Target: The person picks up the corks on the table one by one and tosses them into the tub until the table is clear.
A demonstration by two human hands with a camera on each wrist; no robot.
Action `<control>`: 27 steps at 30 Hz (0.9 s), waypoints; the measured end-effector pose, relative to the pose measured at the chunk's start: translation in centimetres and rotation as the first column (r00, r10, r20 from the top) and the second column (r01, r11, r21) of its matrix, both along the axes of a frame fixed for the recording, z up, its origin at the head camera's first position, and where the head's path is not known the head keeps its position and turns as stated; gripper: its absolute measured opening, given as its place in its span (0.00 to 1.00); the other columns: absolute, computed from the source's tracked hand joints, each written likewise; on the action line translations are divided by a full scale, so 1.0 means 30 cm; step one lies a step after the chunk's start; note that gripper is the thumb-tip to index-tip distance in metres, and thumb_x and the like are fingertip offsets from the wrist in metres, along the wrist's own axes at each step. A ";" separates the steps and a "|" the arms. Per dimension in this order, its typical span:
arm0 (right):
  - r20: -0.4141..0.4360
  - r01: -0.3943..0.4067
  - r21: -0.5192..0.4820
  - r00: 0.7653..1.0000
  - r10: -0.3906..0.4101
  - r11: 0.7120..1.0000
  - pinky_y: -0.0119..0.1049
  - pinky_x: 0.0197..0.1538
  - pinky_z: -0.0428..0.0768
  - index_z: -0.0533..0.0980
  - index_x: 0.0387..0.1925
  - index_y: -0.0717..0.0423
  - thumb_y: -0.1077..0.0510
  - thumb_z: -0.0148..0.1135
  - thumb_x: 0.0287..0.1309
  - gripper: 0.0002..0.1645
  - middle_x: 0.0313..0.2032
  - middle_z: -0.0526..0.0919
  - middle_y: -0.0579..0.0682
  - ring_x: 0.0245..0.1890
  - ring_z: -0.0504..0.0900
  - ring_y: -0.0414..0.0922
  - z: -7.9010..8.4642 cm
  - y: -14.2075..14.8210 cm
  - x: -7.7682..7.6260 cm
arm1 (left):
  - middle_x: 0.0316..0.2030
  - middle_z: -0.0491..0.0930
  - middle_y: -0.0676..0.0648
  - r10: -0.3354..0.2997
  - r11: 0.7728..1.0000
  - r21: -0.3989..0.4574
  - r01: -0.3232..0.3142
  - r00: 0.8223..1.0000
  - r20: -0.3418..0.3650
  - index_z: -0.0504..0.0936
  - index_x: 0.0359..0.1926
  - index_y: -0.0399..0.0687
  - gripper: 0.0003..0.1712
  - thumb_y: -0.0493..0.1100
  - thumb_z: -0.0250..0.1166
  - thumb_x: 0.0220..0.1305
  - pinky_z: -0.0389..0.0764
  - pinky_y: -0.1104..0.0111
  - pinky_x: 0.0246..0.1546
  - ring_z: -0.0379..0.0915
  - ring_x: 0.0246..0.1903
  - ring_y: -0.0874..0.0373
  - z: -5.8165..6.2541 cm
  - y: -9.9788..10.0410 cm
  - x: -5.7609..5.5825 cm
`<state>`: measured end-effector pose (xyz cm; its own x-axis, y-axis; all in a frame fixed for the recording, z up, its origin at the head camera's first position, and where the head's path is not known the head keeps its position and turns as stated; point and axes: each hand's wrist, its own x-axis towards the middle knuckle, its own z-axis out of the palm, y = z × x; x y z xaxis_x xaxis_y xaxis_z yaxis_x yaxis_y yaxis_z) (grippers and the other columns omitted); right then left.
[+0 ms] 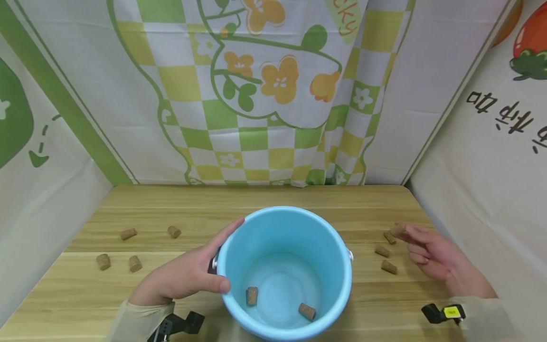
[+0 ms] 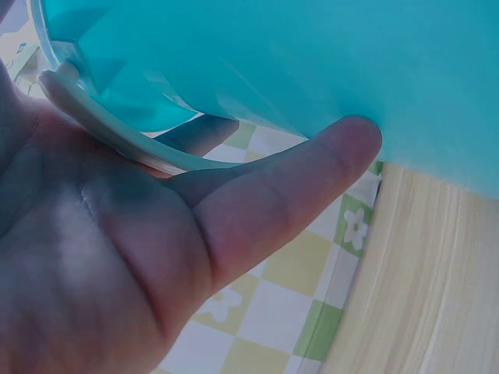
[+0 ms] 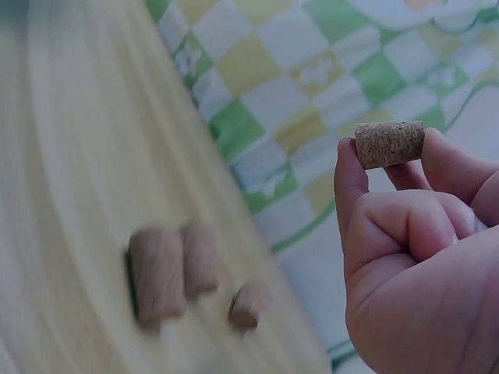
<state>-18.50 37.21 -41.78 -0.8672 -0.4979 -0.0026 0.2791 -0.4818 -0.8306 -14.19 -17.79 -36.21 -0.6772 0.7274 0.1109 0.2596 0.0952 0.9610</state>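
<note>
A light blue bucket (image 1: 284,214) stands tilted towards me in the head view, two cork stoppers (image 1: 306,311) lying on its bottom. My left hand (image 1: 192,270) holds the bucket's left side, thumb at the near rim and fingers spread round the outside; in the left wrist view a finger (image 2: 265,195) presses the wall. At the right, my right hand (image 1: 438,256) pinches a cork stopper (image 3: 388,144) between thumb and fingertips, above the table. Just left of that hand lie three more cork stoppers (image 1: 382,251), blurred in the right wrist view.
Several cork stoppers (image 1: 135,263) lie spread on the left part of the wooden table (image 1: 205,199). A checked cloth (image 1: 256,142) hangs behind the table's far edge, and printed white sheets (image 1: 483,190) rise at both sides. The bucket's white handle (image 2: 101,125) crosses by my left palm.
</note>
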 end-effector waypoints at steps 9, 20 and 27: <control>-0.078 -0.042 0.004 0.996 0.043 0.999 0.26 0.22 0.55 0.75 0.60 0.61 0.63 0.30 0.81 0.25 0.55 0.79 0.56 0.18 0.43 0.39 0.100 -0.094 0.029 | 0.72 0.56 0.37 -0.004 1.000 -0.005 0.004 1.000 0.000 0.39 0.80 0.68 0.60 0.45 0.72 0.61 0.75 0.59 0.54 0.67 0.60 0.37 -0.004 0.000 -0.003; -0.197 -0.092 0.053 0.975 0.101 0.994 0.30 0.20 0.50 0.75 0.61 0.61 0.67 0.31 0.79 0.26 0.55 0.81 0.56 0.15 0.44 0.41 0.189 -0.194 0.064 | 0.71 0.57 0.38 0.012 1.000 -0.019 -0.012 1.000 -0.021 0.40 0.80 0.69 0.60 0.44 0.73 0.60 0.75 0.59 0.53 0.68 0.59 0.39 -0.001 -0.002 0.000; -0.269 -0.110 0.074 0.955 0.127 0.991 0.31 0.19 0.49 0.75 0.62 0.61 0.70 0.30 0.78 0.27 0.55 0.82 0.54 0.15 0.45 0.41 0.231 -0.249 0.079 | 0.71 0.58 0.39 0.026 0.999 -0.038 -0.026 1.000 0.007 0.40 0.80 0.70 0.61 0.43 0.73 0.60 0.75 0.58 0.54 0.68 0.60 0.39 -0.005 -0.002 -0.001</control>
<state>-16.13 29.73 -34.86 -0.7737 -0.6032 0.1936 0.0905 -0.4078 -0.9086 -14.23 -17.86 -36.37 -0.6965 0.7132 0.0786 0.2492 0.1378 0.9586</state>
